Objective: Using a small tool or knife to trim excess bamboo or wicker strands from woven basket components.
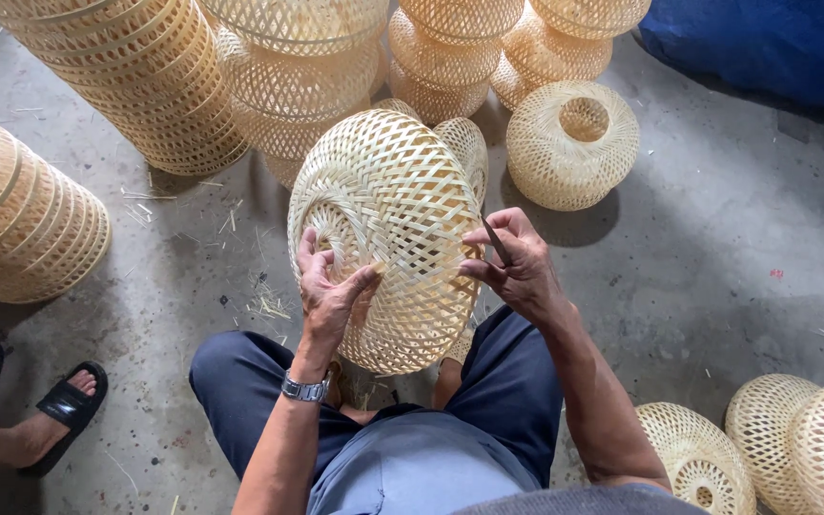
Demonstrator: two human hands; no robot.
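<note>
Stacks of woven bamboo shades (154, 76) crowd the concrete floor (717, 248) ahead of the seated person, with a single round shade (572, 143) standing apart to the right and more (793, 453) near the right knee. Between the knees, tilted on its edge, stands the large open-weave bamboo basket (393, 210). The left hand (329, 286) presses against its lower left face, fingers spread and thumb tip on the weave. The right hand (517, 262) meets the basket's right rim, fingers curled narrow around a thin dark blade (496, 240) held just beside the edge. A steel wristwatch (303, 388) circles the left wrist. Another person's sandalled feet (54, 410) show at the left.
</note>
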